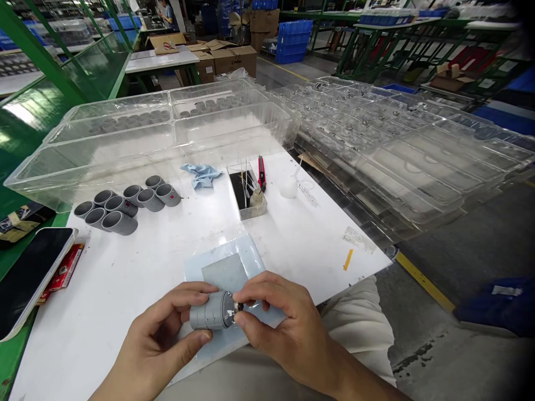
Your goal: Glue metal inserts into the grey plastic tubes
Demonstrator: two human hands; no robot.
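Observation:
My left hand (167, 328) grips a grey cylindrical part (211, 312) from its left side, thumb below and fingers above. The cylinder lies on its side in the air, its end with small metal fittings facing right. At that end my right hand (280, 312) pinches a small dark and metallic piece (238, 307) between thumb and forefinger. Whether this piece is fixed to the cylinder I cannot tell. Beneath the hands is a light blue sheet (254, 256) with a grey pad (225, 273) on it.
Several grey tubes (120, 223) stand at the left of the white table (167, 250). Behind the sheet are a small tool tray (253, 213), a red cutter (261, 174), a white bottle (288, 187) and a blue cloth (201, 175). Clear plastic trays (137, 145) line the back; a phone (33, 278) lies left.

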